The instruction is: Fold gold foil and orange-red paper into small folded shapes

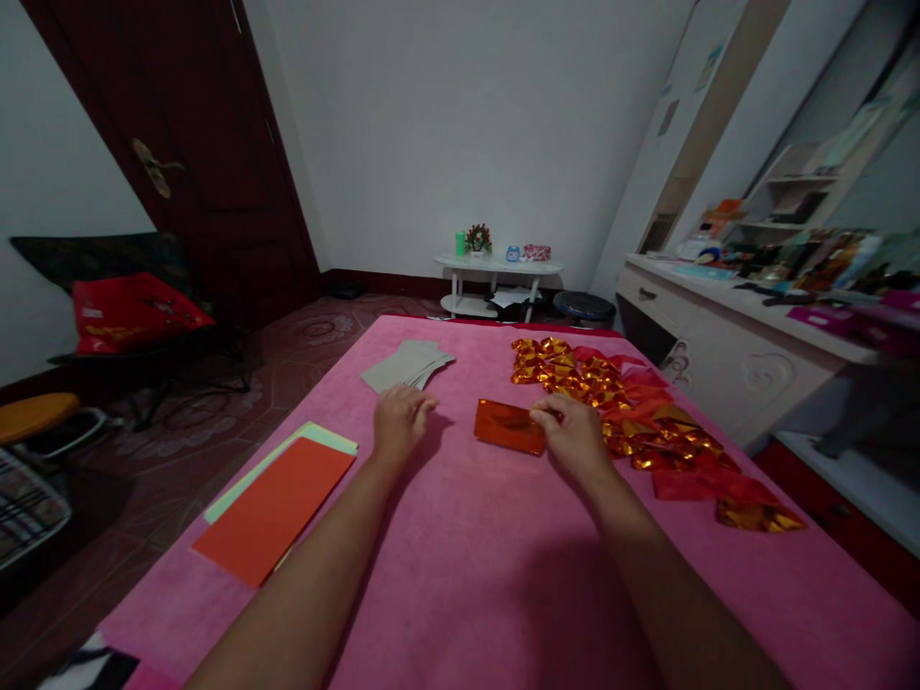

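The single view comes from a camera on the person's head, above the near end of the pink-covered surface [446,556]. It looks forward and down, close to the left hand [398,425] and right hand [575,436] over the surface, and wide enough to take in the wall [467,125] beyond it, the door [201,96] past its left side and the dresser [668,302] on its right.

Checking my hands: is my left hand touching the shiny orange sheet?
Apart. The head view shows pink cloth between the left hand and the shiny orange sheet.
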Motion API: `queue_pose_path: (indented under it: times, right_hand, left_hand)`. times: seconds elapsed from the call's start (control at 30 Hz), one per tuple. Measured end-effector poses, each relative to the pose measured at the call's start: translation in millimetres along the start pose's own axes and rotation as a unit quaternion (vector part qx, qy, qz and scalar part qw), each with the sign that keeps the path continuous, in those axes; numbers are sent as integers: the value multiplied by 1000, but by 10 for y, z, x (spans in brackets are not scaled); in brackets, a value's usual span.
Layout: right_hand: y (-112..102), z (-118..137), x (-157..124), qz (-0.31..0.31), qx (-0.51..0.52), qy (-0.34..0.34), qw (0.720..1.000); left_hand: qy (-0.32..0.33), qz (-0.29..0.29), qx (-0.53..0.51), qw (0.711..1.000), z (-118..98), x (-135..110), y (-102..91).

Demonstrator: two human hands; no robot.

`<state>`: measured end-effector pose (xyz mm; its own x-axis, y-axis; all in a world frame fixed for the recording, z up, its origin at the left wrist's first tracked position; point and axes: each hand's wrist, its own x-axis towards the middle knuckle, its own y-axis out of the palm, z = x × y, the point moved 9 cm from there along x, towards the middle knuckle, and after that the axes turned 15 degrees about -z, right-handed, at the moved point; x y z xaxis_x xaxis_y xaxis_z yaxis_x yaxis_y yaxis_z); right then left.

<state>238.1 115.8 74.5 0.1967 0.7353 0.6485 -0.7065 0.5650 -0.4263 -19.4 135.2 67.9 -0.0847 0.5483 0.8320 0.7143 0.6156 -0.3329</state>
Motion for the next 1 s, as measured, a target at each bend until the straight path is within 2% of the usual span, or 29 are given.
queue_pose_path:
  times: [0.07,0.13,0.17,0.23,0.33,0.37,0.43,0.53,0.6,0.67,0.83,1.0]
  right_hand:
    - [-18,-145,17,-2,39,59,997]
    - [71,-196,-22,30,73,97,992]
    - [136,-188,-54,51,83,105,990]
    - [253,-137,-118,87,88,107,986]
    - [336,-51,-172,112,77,99,986]
    - [346,-23,-183,118,73,96,986]
    - [367,46,-211,136,62,84,985]
    - [420,203,-286,172,48,47,983]
    - [456,313,-339,185,38,18,982]
    - [484,381,-372,188,38,3,981]
    - [518,310,-362,182,111,53,976]
    - [525,198,-357,181,128,72,973]
  left_hand:
    - [-139,-61,-56,987,250,-10,-82]
    - [-237,-58,-150,958,310,-89,19]
    - [-257,-18,-208,944,241,-133,150]
    - [-261,17,-243,934,83,-204,310]
    - [-286,115,-275,911,-99,-366,579]
    - [-288,135,-268,909,-129,-406,620]
    - [-264,139,-229,927,-171,-417,602]
    - [-162,144,-181,959,-357,-370,512]
    - [-98,174,-173,964,-517,-374,495]
    - [-72,170,-159,970,-582,-358,449]
    - [-122,74,-107,984,-349,-260,283]
    - [-151,60,-118,980,-164,-268,307]
